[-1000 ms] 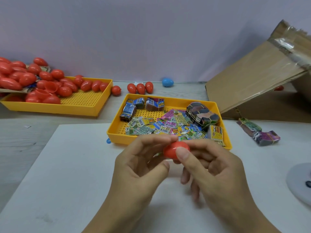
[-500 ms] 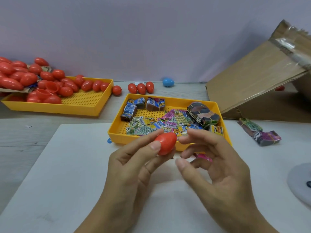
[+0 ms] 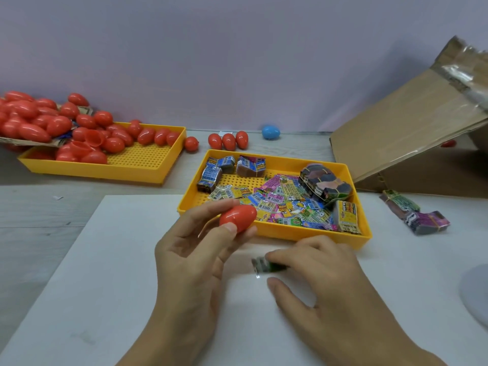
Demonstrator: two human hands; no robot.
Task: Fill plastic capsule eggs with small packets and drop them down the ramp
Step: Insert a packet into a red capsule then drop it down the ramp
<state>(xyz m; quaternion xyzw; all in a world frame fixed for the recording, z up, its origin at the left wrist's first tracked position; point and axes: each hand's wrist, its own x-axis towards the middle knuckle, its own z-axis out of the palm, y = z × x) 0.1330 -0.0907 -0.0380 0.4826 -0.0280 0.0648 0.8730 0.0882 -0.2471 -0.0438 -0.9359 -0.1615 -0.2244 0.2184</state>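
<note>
We found the left hand (image 3: pixel 195 249) gripping a red capsule egg (image 3: pixel 237 217) beside the packet tray (image 3: pixel 290 232); the right hand (image 3: pixel 327 283) pinched a small packet (image 3: pixel 264 265).

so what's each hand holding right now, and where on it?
Left hand pinches the red egg, thumb on its near side, fingers behind. Right hand fingers touch a small dark packet on the white mat; whether they actually grip it cannot be told.

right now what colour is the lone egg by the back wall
Blue; the lone egg shows best in the head view, the only one.
</note>
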